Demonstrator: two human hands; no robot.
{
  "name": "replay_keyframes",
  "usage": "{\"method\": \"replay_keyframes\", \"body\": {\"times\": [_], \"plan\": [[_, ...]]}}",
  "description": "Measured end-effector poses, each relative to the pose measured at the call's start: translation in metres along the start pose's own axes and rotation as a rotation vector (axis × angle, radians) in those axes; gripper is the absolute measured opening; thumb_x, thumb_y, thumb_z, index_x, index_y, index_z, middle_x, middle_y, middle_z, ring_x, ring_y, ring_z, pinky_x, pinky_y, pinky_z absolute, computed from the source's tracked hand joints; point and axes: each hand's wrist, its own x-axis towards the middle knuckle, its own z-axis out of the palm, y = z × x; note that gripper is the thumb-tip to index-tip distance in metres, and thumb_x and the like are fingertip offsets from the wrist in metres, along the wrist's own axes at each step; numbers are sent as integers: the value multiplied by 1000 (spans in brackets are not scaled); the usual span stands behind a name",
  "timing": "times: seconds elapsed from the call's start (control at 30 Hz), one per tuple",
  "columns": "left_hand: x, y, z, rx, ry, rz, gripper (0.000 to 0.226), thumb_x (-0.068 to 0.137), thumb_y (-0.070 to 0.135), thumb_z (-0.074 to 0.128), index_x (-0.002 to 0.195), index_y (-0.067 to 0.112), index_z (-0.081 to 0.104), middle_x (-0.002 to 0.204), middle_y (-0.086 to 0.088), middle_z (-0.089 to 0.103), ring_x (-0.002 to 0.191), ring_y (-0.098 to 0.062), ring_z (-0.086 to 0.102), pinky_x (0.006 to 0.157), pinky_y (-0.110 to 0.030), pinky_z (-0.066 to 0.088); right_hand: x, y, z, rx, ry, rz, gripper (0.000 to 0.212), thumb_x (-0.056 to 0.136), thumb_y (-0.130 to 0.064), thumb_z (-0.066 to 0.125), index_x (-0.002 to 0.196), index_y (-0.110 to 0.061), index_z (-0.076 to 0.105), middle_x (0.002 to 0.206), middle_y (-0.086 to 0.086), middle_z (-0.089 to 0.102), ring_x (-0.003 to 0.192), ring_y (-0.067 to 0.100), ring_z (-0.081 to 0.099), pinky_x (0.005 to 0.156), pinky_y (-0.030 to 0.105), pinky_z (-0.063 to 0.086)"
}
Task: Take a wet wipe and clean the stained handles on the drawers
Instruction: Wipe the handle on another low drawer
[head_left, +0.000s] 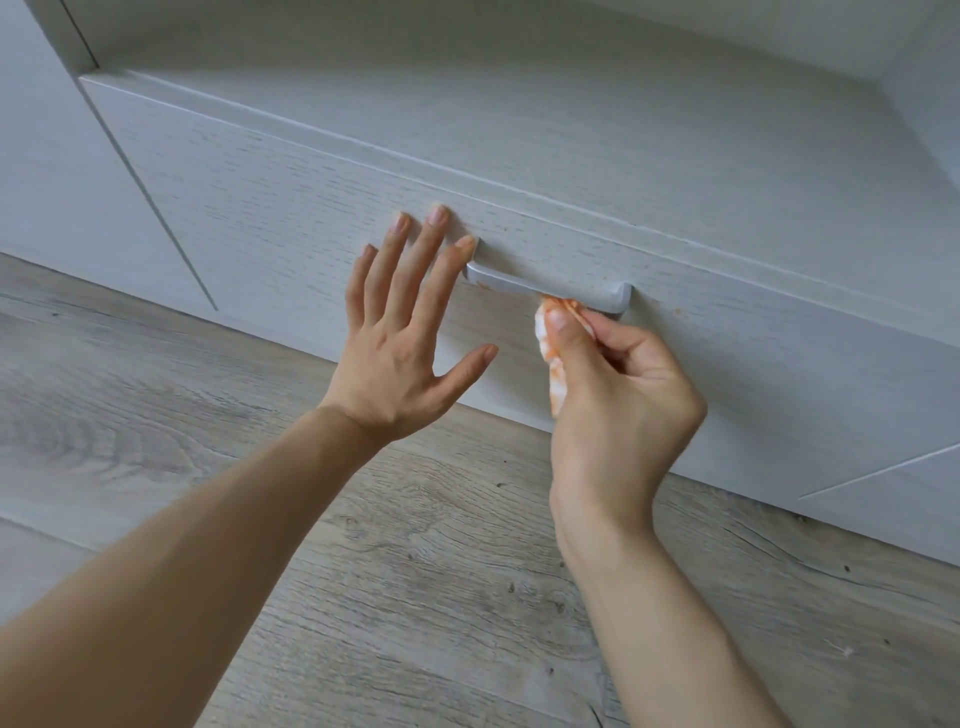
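a grey wood-grain plank floor (363, 545) runs under a pale, rough-grained drawer front (291, 208), where a person's left hand (402, 332) lies flat with straight, spread fingers just beside the left end of a smooth, silvery bar handle (545, 286). the right hand (618, 395) pinches a crumpled, orange-stained white wet wipe (553, 358), pressed up against the handle's underside near its right end; faint orange specks (654, 302) dot the panel there.

A pale, wood-grained drawer front (291, 208) carries a silvery bar handle (545, 287), fixed across it near its middle, with faint orange specks on the panel just right of the handle. The cabinet stands on a grey wood-plank floor (415, 571), whose boards show dark knots and small specks.
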Motion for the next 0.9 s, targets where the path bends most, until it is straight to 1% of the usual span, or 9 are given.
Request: {"method": "replay_keyframes", "body": {"times": [0.07,0.2,0.27,0.43,0.5,0.57,0.67,0.77,0.9], "plan": [[0,-2,-2,1,-13,7,72,89,50,46,145,13,21,152,-16,19,142,-35,11,114,-55,12,0,0,-1,35,37,-15,7,75,-1,76,75,-6,71,66,2,73,67,13,71,59,19,52],[0,-2,-5,12,-13,9,72,89,51,45,145,14,22,153,-14,19,143,-32,11,115,-50,9,-3,3,8,-29,-7,-16,8,75,-3,76,73,-10,71,66,0,73,69,14,72,63,24,54],[1,-1,-6,4,-21,7,71,89,51,45,145,14,22,153,-13,20,143,-32,11,115,-50,10,-2,2,6,-28,-3,-19,7,75,-2,76,75,-8,72,68,2,74,69,14,72,63,22,54],[1,-8,-9,19,-30,34,71,88,53,44,146,18,22,153,-12,20,143,-30,12,115,-49,11,1,-10,-15,-88,-79,-90,11,75,-5,76,72,-13,71,64,1,72,54,7,62,47,14,43],[1,-6,-6,16,-15,28,71,88,52,45,146,17,22,153,-12,20,143,-31,12,115,-50,11,2,-10,-10,-143,-81,-136,14,75,-6,76,70,-17,71,63,-3,72,57,7,63,52,16,46],[1,-4,-4,18,-6,18,71,88,52,45,145,17,22,152,-13,21,143,-31,12,115,-50,10,1,-6,0,-223,-56,-182,12,76,-9,76,72,-19,72,62,-5,71,60,10,66,58,25,51],[1,-4,-3,19,-1,14,71,88,53,45,145,17,22,152,-12,20,142,-31,13,115,-50,10,-1,-1,5,-245,-20,-167,6,77,-11,76,76,-18,74,63,-3,71,62,14,67,65,37,56],[0,-6,-6,15,-17,29,72,88,53,44,146,17,21,153,-11,18,143,-31,12,115,-50,11,-1,1,4,-234,-18,-176,7,78,-11,75,83,-15,76,71,1,73,65,11,69,70,36,57],[2,-8,-9,30,-27,33,71,89,54,42,146,19,22,154,-10,19,143,-29,12,115,-48,11,-2,4,12,-343,-75,-244,11,78,-11,75,87,-15,76,76,4,73,66,10,67,74,39,57]]}}
